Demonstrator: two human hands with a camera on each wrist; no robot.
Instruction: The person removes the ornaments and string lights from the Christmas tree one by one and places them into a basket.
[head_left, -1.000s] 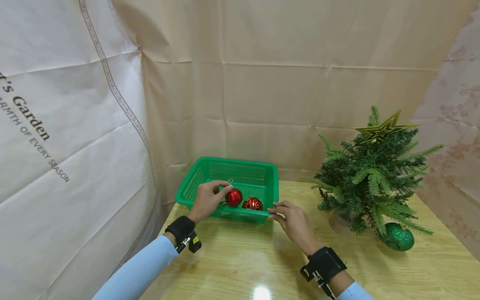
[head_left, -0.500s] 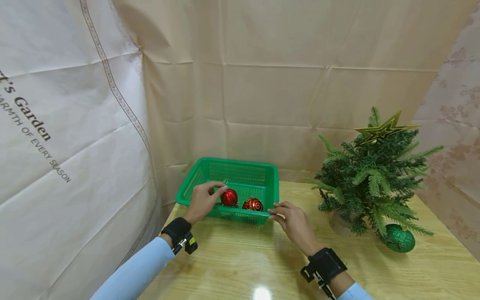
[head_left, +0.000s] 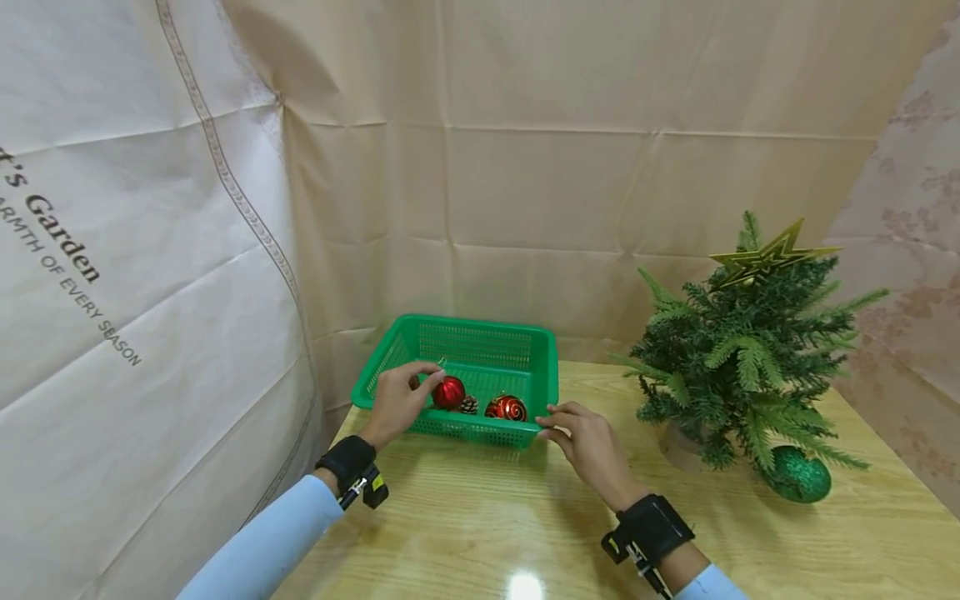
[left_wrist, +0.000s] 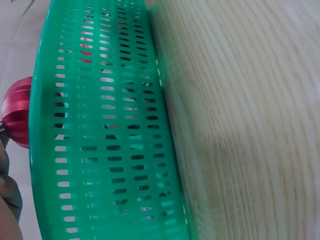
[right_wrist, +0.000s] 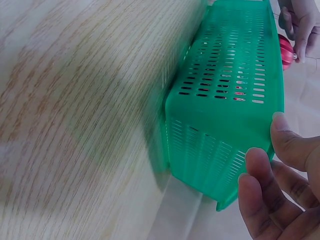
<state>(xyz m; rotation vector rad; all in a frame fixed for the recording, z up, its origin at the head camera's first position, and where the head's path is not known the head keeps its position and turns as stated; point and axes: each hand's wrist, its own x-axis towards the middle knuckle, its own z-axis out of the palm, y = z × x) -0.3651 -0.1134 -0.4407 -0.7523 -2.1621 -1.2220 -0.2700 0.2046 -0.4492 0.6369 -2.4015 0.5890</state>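
Observation:
In the head view my left hand (head_left: pixel 399 402) pinches the top of a ribbed red bauble (head_left: pixel 449 392) between thumb and fingertips, over the left front of a green plastic basket (head_left: pixel 480 429). The left wrist view shows that red bauble (left_wrist: pixel 19 112) standing above the basket's rim. A pine cone (head_left: pixel 468 405) and a red bauble with a swirl pattern (head_left: pixel 506 408) lie inside the basket. My right hand (head_left: pixel 592 454) grips the basket's front right corner, thumb and fingers on either side of the rim (right_wrist: pixel 277 100) in the right wrist view.
A small artificial Christmas tree (head_left: pixel 742 367) with a gold star (head_left: pixel 772 257) on top stands at the right of the wooden table (head_left: pixel 480 525). By its base sits a green glitter bauble (head_left: pixel 797 475). Cloth hangs behind and to the left.
My left hand has moved left with the ribbed red bauble, and the pine cone has come into sight. The right hand and basket have stayed in place.

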